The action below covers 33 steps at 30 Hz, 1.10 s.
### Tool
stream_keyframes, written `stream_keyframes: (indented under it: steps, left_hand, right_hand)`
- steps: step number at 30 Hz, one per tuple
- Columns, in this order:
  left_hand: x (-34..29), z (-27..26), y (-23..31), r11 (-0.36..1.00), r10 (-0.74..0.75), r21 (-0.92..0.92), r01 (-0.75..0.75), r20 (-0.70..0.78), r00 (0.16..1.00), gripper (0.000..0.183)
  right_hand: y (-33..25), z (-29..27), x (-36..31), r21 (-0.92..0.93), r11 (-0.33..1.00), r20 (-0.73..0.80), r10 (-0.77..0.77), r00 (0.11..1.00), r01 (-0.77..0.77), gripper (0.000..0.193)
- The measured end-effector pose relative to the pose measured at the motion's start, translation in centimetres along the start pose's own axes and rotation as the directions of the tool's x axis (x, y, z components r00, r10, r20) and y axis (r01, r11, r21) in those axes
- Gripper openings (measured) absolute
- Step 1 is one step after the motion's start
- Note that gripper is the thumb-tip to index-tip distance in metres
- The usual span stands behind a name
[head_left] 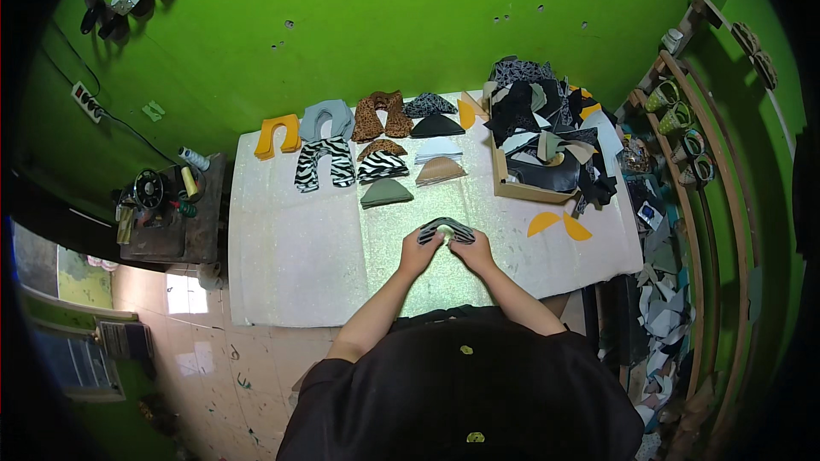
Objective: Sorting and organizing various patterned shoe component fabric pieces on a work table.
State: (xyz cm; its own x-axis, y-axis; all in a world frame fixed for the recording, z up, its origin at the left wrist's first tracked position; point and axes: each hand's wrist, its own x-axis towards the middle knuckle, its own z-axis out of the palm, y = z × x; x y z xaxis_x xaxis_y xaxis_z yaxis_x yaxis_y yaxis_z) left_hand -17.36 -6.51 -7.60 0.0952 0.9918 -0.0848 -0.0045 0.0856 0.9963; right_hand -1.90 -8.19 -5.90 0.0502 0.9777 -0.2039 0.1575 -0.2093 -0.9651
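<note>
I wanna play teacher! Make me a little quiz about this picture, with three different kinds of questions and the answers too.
1. What are the left hand and right hand holding together?
A) scissors
B) a striped piece
C) a sandal

2. True or false: the olive-green half-round pile lies to the left of the scrap box.

3. Fill in the colour: the two loose pieces lying on the person's side of the scrap box are ____.

Key: 1. B; 2. True; 3. yellow-orange.
</note>
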Motion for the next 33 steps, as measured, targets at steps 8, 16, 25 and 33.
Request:
stream_keyframes:
  steps: [8,16,25,33]
  left_hand:
    - [0.0,-1.9,-0.3,0.963,-0.215,-0.14,0.228,0.106,0.971,0.018]
    - [-1.5,-3.0,2.6,0.922,-0.321,-0.174,0.347,0.161,0.933,0.015]
    - [-2.0,-4.4,2.3,0.801,-0.551,-0.239,0.549,0.062,0.832,0.014]
    - [-3.5,-3.8,2.7,0.578,-0.176,0.766,0.281,-0.219,0.96,0.067]
  right_hand:
    - [-0.2,-0.3,0.3,0.184,0.983,0.099,0.008,0.995,-0.026,0.033]
    - [-0.1,0.7,-0.1,-0.078,0.996,-0.042,-0.049,0.998,0.046,0.051]
    - [-1.4,2.7,-1.8,-0.319,0.938,-0.205,-0.21,0.956,0.137,0.061]
    - [-2.3,2.8,-2.7,-0.803,0.578,-0.075,0.146,0.986,-0.146,0.071]
